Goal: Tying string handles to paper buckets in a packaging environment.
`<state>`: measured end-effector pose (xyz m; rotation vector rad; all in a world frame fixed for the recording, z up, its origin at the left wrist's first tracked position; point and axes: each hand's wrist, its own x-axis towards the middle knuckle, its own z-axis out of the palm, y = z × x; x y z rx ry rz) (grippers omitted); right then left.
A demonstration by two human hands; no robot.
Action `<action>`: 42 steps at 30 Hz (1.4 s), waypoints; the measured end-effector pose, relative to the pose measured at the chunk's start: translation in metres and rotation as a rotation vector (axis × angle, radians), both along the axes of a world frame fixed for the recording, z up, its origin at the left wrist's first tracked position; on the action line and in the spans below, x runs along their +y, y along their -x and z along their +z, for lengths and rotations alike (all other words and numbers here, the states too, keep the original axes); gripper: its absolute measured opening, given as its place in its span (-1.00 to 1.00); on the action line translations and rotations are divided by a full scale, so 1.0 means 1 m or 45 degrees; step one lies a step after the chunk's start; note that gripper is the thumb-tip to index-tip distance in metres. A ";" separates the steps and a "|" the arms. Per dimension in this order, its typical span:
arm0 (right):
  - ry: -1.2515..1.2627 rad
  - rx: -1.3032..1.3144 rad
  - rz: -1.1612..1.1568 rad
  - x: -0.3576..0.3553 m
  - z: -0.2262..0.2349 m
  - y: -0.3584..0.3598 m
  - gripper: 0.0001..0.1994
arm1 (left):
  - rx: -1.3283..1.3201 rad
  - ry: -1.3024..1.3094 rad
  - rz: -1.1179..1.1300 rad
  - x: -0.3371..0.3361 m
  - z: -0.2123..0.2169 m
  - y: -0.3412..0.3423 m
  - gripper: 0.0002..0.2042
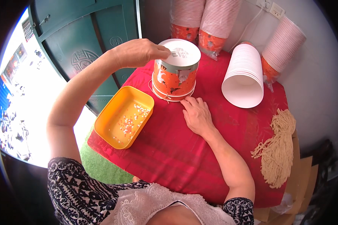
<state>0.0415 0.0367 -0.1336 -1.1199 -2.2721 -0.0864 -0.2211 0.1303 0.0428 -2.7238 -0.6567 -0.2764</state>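
A paper bucket point(174, 80), orange with a grey band and white base, stands upside down on the red-covered table. Thin string point(165, 97) runs round its lower rim, with loose ends at the front. My left hand point(142, 52) reaches over from the left and grips the upturned base's edge; its thumb is hidden. Low on the right, my right hand point(197, 115) lies on the cloth with fingers slightly bent and apart, fingertips against the bucket's rim. Left of the bucket sits a yellow plastic tub point(102, 125) holding small white and orange beads point(128, 123).
A white nested bucket stack point(244, 77) lies on its side at the right. Wrapped bucket stacks point(219, 20) line the wall, another point(283, 45) farther right. A beige string bundle point(277, 150) hangs over the table's right edge. A green door point(86, 41) stands at left.
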 end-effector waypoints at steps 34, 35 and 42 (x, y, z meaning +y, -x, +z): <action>0.077 0.009 0.007 -0.003 0.009 0.004 -0.67 | 0.020 -0.042 -0.172 0.016 -0.014 0.006 -0.83; 0.071 0.018 0.008 -0.003 0.008 0.004 -0.67 | 0.017 -0.041 -0.175 0.017 -0.014 0.006 -0.83; 0.076 0.014 0.006 -0.002 0.006 0.002 -0.66 | 0.123 -0.034 -0.093 0.015 -0.014 0.001 -0.83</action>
